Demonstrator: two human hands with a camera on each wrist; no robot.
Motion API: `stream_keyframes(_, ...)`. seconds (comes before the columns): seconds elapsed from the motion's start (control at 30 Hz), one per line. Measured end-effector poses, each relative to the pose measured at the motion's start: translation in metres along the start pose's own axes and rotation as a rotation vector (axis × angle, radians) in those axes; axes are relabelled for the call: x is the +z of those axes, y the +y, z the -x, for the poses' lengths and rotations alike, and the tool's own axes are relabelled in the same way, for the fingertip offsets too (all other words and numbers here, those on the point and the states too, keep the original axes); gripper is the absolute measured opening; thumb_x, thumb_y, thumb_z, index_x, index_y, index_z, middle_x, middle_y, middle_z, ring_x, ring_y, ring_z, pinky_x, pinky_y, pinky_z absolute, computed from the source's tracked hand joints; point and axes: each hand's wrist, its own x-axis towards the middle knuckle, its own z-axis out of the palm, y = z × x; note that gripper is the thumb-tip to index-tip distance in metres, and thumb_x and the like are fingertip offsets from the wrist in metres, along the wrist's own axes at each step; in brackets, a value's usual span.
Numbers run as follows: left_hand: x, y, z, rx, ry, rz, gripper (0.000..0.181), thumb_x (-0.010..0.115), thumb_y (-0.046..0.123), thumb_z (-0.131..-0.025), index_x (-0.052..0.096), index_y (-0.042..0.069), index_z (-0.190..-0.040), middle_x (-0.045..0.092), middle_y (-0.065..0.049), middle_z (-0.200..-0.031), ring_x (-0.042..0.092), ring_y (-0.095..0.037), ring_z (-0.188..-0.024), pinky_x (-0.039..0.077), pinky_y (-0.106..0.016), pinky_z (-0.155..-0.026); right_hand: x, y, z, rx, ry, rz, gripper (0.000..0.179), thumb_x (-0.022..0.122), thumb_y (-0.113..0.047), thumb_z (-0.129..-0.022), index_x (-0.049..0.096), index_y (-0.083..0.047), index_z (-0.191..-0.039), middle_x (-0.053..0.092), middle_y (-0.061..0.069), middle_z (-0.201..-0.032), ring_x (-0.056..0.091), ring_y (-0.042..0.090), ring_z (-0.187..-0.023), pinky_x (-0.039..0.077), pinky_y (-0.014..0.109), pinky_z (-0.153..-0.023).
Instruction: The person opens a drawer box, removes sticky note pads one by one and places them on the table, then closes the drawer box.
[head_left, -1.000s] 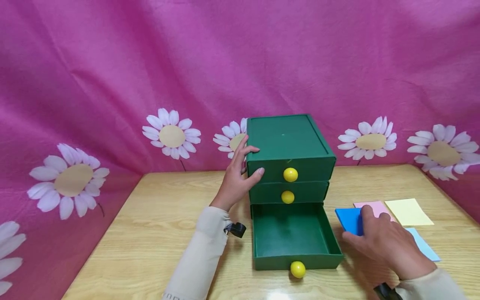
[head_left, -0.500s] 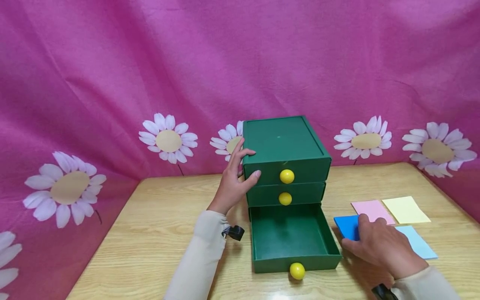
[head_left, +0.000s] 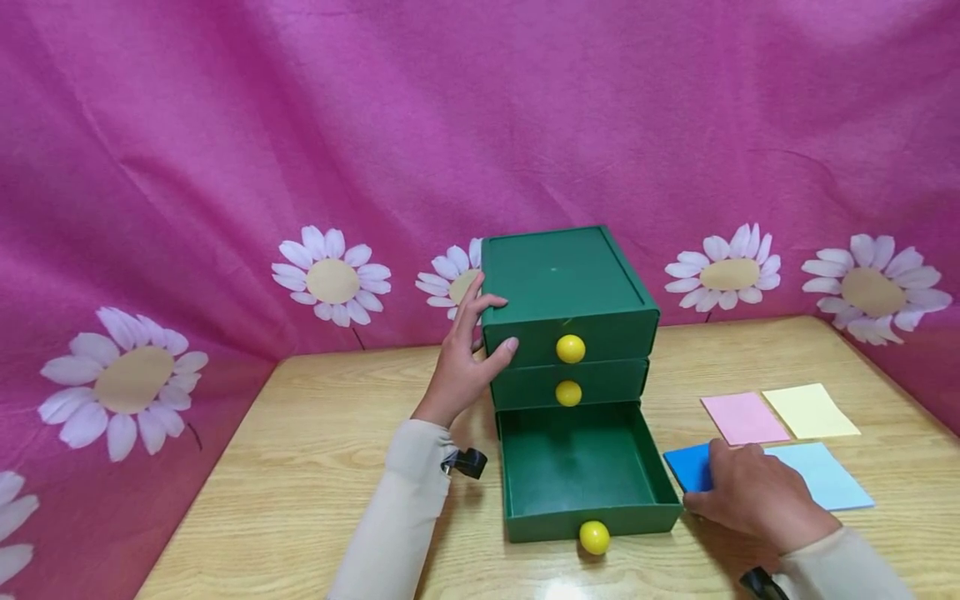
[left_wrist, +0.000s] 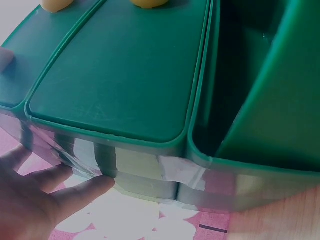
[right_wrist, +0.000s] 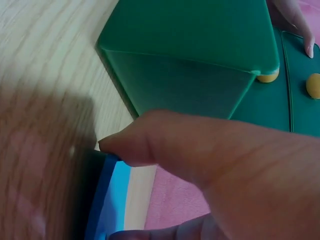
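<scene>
A green drawer cabinet [head_left: 562,271] with yellow knobs stands on the table, its bottom drawer [head_left: 592,527] pulled out and its two upper drawers closed. My left hand [head_left: 459,367] rests against the cabinet's left side, fingers spread and thumb on the top drawer's front. Right of the open drawer, my right hand [head_left: 761,493] grips a blue sticky-note pad [head_left: 684,467] low at the table. In the right wrist view, the thumb lies at the edge of the blue pad [right_wrist: 119,192] and a finger is on its far side. The hand covers part of this pad.
Directly right of the blue pad lies a light blue pad [head_left: 823,473], partly behind my right hand. Behind them are a pink pad [head_left: 745,418] and a pale yellow pad [head_left: 812,410]. A pink curtain [head_left: 480,108] printed with daisies hangs behind the wooden table [head_left: 315,467].
My right hand has brought the blue pad down and toward me, from overlapping the pink pad to beside the light blue one. The left hand stays against the cabinet.
</scene>
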Motion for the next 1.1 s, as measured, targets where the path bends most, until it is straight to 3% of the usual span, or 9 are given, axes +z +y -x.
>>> stream_keyframes(0.03, -0.001, 0.005, 0.001, -0.002, -0.002, 0.006, 0.046, 0.061, 0.015, -0.091, 0.044, 0.016, -0.135, 0.013, -0.001, -0.161, 0.029, -0.027, -0.141, 0.038, -0.057, -0.102, 0.001, 0.000, 0.000, 0.000, -0.002, 0.003, 0.064, 0.078, -0.047, -0.073, 0.051, 0.005, -0.098, 0.058, 0.014, -0.080, 0.057, 0.025, -0.068, 0.051, 0.049, -0.062)
stream_keyframes(0.27, -0.001, 0.005, 0.001, -0.002, -0.004, 0.014, 0.047, 0.062, 0.015, -0.092, 0.044, 0.017, -0.135, 0.012, 0.000, -0.162, 0.028, -0.025, -0.141, 0.037, -0.056, -0.103, 0.005, 0.001, 0.005, -0.038, 0.033, 0.015, 0.056, 0.075, -0.045, -0.076, 0.051, 0.002, -0.094, 0.056, 0.012, -0.077, 0.055, 0.025, -0.066, 0.048, 0.045, -0.057)
stream_keyframes(0.5, 0.000, 0.005, 0.002, 0.004, 0.001, 0.009, 0.047, 0.061, 0.014, -0.091, 0.044, 0.015, -0.135, 0.013, -0.002, -0.161, 0.029, -0.028, -0.141, 0.034, -0.056, -0.105, 0.005, -0.002, 0.010, -0.053, 0.012, 0.076, 0.053, 0.070, -0.043, -0.083, 0.050, 0.004, -0.097, 0.052, 0.012, -0.074, 0.054, 0.024, -0.065, 0.046, 0.044, -0.055)
stream_keyframes(0.63, 0.000, 0.006, 0.002, 0.010, 0.004, 0.006, 0.047, 0.061, 0.013, -0.091, 0.044, 0.014, -0.135, 0.013, -0.002, -0.161, 0.029, -0.027, -0.141, 0.035, -0.054, -0.105, 0.007, -0.005, 0.013, -0.081, 0.050, 0.100, 0.041, 0.068, -0.035, -0.087, 0.050, 0.002, -0.089, 0.052, 0.009, -0.071, 0.054, 0.024, -0.064, 0.046, 0.044, -0.053)
stream_keyframes(0.8, 0.000, 0.006, 0.001, 0.013, 0.003, 0.003, 0.047, 0.061, 0.013, -0.091, 0.044, 0.014, -0.135, 0.013, -0.003, -0.161, 0.030, -0.026, -0.141, 0.037, -0.055, -0.104, 0.011, -0.009, 0.017, -0.074, 0.105, 0.088, 0.031, 0.069, -0.024, -0.084, 0.049, 0.000, -0.082, 0.056, 0.010, -0.070, 0.058, 0.029, -0.064, 0.047, 0.048, -0.053)
stream_keyframes(0.97, 0.000, 0.005, 0.002, 0.011, 0.001, 0.004, 0.047, 0.061, 0.014, -0.091, 0.044, 0.014, -0.135, 0.013, -0.002, -0.161, 0.030, -0.023, -0.141, 0.037, -0.056, -0.103, 0.014, -0.012, 0.019, -0.062, 0.148, 0.092, 0.033, 0.071, -0.024, -0.081, 0.048, 0.000, -0.078, 0.056, 0.012, -0.068, 0.058, 0.032, -0.063, 0.046, 0.050, -0.052)
stream_keyframes(1.1, 0.000, 0.005, 0.002, 0.008, -0.001, 0.000, 0.048, 0.061, 0.014, -0.091, 0.043, 0.014, -0.136, 0.013, -0.001, -0.162, 0.028, -0.022, -0.141, 0.038, -0.056, -0.102, 0.011, -0.011, 0.019, -0.064, 0.131, 0.101, 0.034, 0.072, -0.027, -0.081, 0.051, -0.001, -0.078, 0.056, 0.010, -0.069, 0.058, 0.030, -0.064, 0.046, 0.049, -0.053)
